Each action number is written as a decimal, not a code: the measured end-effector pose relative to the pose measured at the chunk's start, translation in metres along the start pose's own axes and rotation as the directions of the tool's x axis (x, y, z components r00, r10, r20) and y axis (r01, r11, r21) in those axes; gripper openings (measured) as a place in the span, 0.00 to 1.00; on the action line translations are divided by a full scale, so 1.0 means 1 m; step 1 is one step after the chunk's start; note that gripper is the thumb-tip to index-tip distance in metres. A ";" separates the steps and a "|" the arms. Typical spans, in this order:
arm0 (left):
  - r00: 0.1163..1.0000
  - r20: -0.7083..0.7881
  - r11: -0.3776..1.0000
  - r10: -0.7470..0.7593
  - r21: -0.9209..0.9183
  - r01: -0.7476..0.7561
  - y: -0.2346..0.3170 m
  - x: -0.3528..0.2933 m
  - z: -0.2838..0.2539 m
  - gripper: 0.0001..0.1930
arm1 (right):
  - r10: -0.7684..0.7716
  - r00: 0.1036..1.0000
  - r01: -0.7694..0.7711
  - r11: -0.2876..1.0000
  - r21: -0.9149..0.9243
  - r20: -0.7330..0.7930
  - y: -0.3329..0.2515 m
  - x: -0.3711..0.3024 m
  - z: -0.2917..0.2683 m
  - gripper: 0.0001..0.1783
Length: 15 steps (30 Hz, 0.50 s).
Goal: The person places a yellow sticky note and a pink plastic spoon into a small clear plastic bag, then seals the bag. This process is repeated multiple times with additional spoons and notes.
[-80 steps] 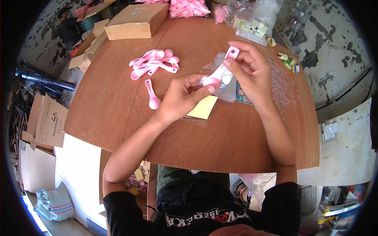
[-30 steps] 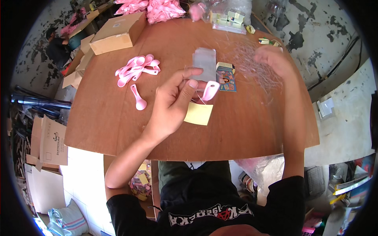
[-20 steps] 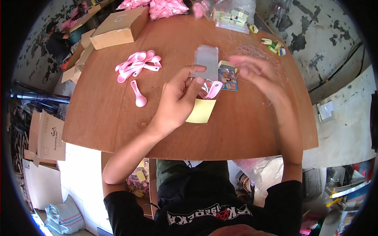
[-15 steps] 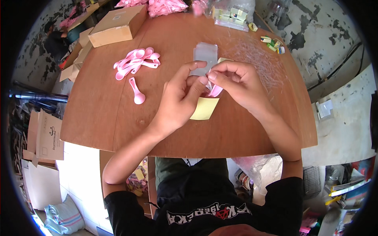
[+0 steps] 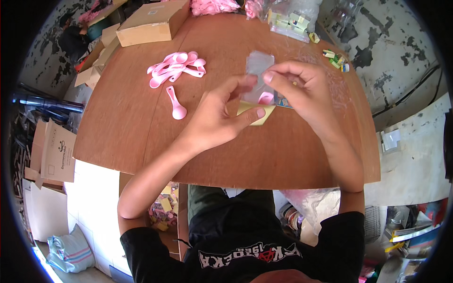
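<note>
The fingertips of the left hand (image 5: 214,113) are blurred, so we cannot tell what they touch. In the right hand (image 5: 306,89) we see thumb and forefinger close together — whether something thin is between them stays unclear to us. This hand also covers most of the blue card (image 5: 283,102). Of the pink spoon (image 5: 265,98) we see only a small part, and the yellow card (image 5: 260,119) is partly behind the left thumb. The upper edge cuts the pink bundles (image 5: 214,6). Under the bench (image 5: 264,160), the pieces (image 5: 164,206) are too small for us to name.
</note>
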<state>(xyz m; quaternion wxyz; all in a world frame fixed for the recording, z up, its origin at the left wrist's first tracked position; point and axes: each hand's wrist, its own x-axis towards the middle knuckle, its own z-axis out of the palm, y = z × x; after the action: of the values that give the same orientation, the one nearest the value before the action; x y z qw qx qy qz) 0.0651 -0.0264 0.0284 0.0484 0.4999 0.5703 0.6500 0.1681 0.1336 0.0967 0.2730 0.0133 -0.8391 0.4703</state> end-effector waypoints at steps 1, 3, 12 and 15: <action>0.979 0.124 0.985 -0.165 -0.037 0.171 0.001 0.001 -0.004 0.21 | 0.051 0.998 -0.053 0.997 0.061 0.019 0.000 -0.001 0.004 0.08; 0.916 0.248 0.940 -0.314 -0.056 0.337 0.000 0.001 -0.005 0.16 | 0.218 0.971 -0.232 0.958 0.170 0.098 0.004 -0.003 0.003 0.10; 0.926 0.172 0.909 -0.336 -0.200 0.367 -0.023 -0.007 0.001 0.09 | 0.235 0.960 -0.273 0.910 0.313 0.152 0.049 -0.037 0.008 0.13; 0.944 0.153 0.913 -0.291 -0.250 0.322 -0.024 -0.008 0.004 0.11 | 0.291 0.948 -0.316 0.900 0.299 0.126 0.055 -0.042 0.014 0.11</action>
<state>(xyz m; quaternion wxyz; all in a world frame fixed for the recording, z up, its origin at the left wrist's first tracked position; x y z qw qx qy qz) 0.0593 -0.0208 0.0040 0.2500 0.4287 0.5433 0.6772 0.1823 0.1434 0.0279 0.1578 -0.0560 -0.7547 0.6343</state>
